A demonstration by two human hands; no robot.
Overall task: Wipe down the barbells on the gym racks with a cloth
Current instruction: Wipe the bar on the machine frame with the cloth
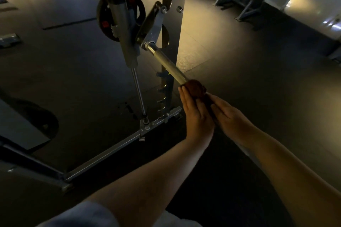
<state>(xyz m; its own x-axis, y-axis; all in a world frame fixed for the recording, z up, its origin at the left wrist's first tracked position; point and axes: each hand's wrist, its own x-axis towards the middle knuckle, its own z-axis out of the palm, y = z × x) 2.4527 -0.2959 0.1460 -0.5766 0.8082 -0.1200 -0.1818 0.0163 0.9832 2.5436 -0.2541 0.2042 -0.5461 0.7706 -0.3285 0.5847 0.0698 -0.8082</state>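
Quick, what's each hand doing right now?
Left hand: open, flat against the cloth.
Right hand: at the cloth, grip cannot be told.

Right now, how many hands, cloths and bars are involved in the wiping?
left hand, right hand: 2
cloth: 1
bar: 1
Total: 4

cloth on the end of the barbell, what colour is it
Reddish brown; the head view shows the cloth bunched over the barbell end.
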